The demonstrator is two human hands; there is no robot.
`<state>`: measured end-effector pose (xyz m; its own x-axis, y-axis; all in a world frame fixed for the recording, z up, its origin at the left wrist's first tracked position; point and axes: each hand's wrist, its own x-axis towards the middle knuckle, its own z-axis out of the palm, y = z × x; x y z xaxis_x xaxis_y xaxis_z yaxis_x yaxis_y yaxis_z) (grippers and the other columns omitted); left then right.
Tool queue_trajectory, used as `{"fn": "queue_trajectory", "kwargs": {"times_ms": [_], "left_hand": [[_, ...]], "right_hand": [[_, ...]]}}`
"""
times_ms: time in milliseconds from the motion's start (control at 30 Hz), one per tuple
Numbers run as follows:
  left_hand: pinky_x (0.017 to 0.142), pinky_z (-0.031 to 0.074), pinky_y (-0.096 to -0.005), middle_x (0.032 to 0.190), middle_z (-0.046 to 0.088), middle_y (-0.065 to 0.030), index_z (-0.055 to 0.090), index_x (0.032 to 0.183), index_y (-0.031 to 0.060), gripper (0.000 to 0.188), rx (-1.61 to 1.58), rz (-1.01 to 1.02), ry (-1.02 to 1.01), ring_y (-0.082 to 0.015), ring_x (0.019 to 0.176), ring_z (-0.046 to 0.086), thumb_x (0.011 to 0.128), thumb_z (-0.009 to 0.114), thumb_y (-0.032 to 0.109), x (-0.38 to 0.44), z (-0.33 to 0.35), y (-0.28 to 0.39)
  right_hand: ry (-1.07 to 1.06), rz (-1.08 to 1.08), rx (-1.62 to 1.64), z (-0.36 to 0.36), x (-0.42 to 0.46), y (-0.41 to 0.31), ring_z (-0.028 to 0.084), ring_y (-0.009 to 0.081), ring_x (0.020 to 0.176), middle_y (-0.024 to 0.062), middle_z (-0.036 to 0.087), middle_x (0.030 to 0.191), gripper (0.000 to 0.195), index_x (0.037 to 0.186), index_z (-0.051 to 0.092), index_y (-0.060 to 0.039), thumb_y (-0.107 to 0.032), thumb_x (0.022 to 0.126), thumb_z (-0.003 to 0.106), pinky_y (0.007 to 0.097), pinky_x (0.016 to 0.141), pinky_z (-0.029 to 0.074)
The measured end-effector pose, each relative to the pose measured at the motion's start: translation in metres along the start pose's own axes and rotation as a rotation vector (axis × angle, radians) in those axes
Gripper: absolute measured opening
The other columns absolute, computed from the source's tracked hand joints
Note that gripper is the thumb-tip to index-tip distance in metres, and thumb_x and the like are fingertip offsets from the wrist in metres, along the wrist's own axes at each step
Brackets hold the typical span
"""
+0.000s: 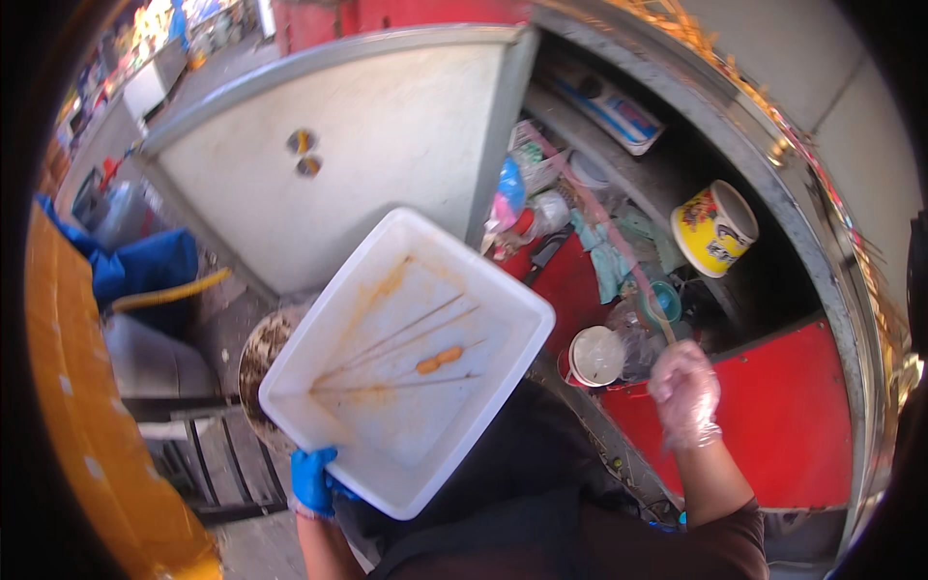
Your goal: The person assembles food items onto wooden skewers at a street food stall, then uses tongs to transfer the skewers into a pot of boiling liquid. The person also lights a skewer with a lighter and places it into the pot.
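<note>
My left hand (313, 480), in a blue glove, grips the near left rim of a white plastic tub (500, 391), which is tilted towards me. Thin skewers (406, 333) lie fanned out on its stained floor. One skewer carries two short browned food pieces (438, 360). My right hand (685, 391) wears a clear plastic glove, its fingers closed around the near end of a long, blurred pinkish stick (605, 221). This stick stretches away over the cluttered shelf of a cabinet.
An open white door panel (377, 145) stands beyond the tub. In the red-panelled cabinet are a yellow paper bucket (714, 228), a knife (549, 250), a white-topped tub (596, 355), a teal cup (661, 303) and plastic bags. A dirty round bucket (272, 348) sits left, under the tub.
</note>
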<state>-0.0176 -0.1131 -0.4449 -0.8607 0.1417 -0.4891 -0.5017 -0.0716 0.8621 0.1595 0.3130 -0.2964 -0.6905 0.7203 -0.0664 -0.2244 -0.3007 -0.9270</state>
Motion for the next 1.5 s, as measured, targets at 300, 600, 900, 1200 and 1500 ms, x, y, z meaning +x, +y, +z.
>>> {"fn": "queue_trajectory", "kwargs": {"times_ms": [300, 600, 900, 1200, 1500], "left_hand": [[0.030, 0.040, -0.0269, 0.050, 0.051, -0.0077, 0.059, 0.078, -0.0046, 0.018, -0.122, -0.033, -0.022, -0.0168, 0.034, 0.047, 0.073, 0.061, 0.012, -0.007, 0.011, 0.000], [0.030, 0.037, -0.0264, 0.046, 0.048, -0.0053, 0.059, 0.073, -0.0017, 0.014, -0.165, -0.040, -0.060, -0.0153, 0.032, 0.045, 0.074, 0.062, 0.012, -0.002, 0.015, 0.001], [0.029, 0.040, -0.0274, 0.046, 0.048, -0.0066, 0.058, 0.073, -0.0026, 0.016, -0.155, -0.059, -0.059, -0.0177, 0.032, 0.047, 0.074, 0.062, 0.013, -0.004, 0.027, 0.006], [0.029, 0.041, -0.0273, 0.046, 0.050, -0.0079, 0.058, 0.075, -0.0038, 0.018, -0.153, -0.053, -0.053, -0.0184, 0.032, 0.049, 0.073, 0.062, 0.013, -0.003, 0.029, 0.000], [0.029, 0.042, -0.0276, 0.048, 0.052, -0.0096, 0.058, 0.078, -0.0047, 0.019, -0.140, -0.071, -0.041, -0.0192, 0.032, 0.050, 0.073, 0.061, 0.013, -0.005, 0.032, 0.005]], "right_hand": [[0.044, -0.146, 0.163, 0.056, 0.065, -0.033, 0.038, 0.0113, 0.055, 0.0017, 0.043, 0.069, 0.015, 0.077, 0.046, -0.0067, -0.017, 0.088, 0.046, 0.0243, 0.048, 0.032], [0.127, -0.284, 0.124, 0.046, 0.153, -0.052, 0.038, 0.0130, 0.054, 0.0015, 0.041, 0.063, 0.018, 0.071, 0.044, -0.0076, -0.016, 0.087, 0.045, 0.0262, 0.047, 0.030], [0.209, -0.284, 0.204, 0.037, 0.252, -0.059, 0.042, 0.0136, 0.050, 0.0015, 0.045, 0.059, 0.015, 0.066, 0.046, -0.0096, -0.014, 0.079, 0.051, 0.0267, 0.044, 0.032], [0.218, -0.294, 0.215, 0.034, 0.282, -0.056, 0.043, 0.0138, 0.048, 0.0022, 0.046, 0.057, 0.013, 0.065, 0.046, -0.0092, -0.012, 0.078, 0.051, 0.0264, 0.043, 0.032], [0.197, -0.301, 0.217, 0.034, 0.279, -0.052, 0.044, 0.0140, 0.050, 0.0020, 0.047, 0.059, 0.013, 0.067, 0.047, -0.0094, -0.013, 0.079, 0.052, 0.0268, 0.044, 0.032]]}}
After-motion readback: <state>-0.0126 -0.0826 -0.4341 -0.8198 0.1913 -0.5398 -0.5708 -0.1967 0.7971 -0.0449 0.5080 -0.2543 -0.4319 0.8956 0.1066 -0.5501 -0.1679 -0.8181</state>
